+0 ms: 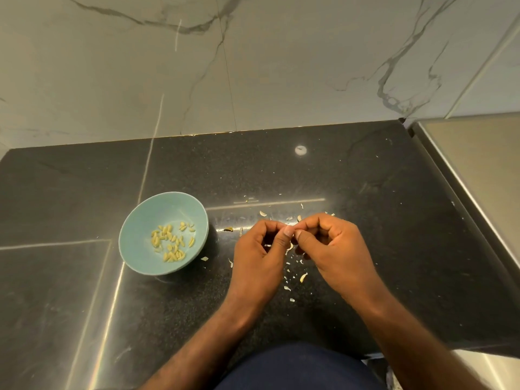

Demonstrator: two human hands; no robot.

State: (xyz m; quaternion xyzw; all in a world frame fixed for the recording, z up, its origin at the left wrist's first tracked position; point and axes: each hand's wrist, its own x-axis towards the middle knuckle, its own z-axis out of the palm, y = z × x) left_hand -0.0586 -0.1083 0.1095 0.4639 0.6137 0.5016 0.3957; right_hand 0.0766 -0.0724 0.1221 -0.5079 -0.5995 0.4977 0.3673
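Over the black counter (394,226), our left hand (257,254) and right hand (334,243) pinch one tiny seed (293,227) between fingertips — husk scraps (303,277) lie beneath. Pale kernels (171,243) sit in the blue bowl (132,223).

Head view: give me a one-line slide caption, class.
Left hand and right hand pinch a tiny piece above husk scraps, beside a blue bowl of seeds.

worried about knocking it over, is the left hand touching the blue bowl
Apart. The head view shows a strip of dark counter between the left hand and the blue bowl.
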